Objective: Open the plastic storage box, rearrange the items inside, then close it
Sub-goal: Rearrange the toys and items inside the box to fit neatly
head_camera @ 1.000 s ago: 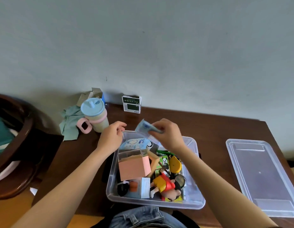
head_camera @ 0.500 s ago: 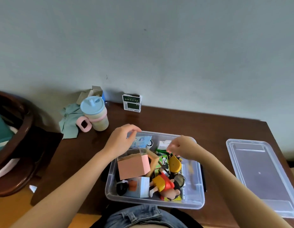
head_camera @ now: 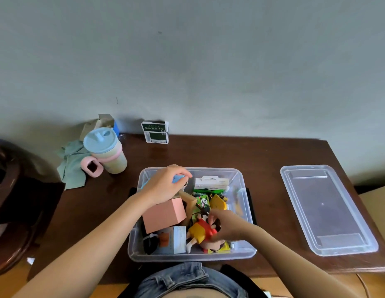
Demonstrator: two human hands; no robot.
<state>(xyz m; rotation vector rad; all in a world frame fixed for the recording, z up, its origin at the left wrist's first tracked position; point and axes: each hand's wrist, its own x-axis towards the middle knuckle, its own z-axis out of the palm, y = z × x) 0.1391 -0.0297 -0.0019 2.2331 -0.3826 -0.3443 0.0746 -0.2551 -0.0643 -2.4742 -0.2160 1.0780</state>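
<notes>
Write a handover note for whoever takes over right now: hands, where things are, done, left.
Left hand: in the far left corner of the box, fingers curled on a blue packet.
Right hand: inside the near part of the box, gripping the doll in red and yellow.
Box: open on the table, full of small items, including a pink carton on its left side.
Lid: off, flat on the table to the right of the box.
Done: box opened; rearranging under way.
Left: finish placing the packet and doll, tidy the rest, fit the lid back on.
</notes>
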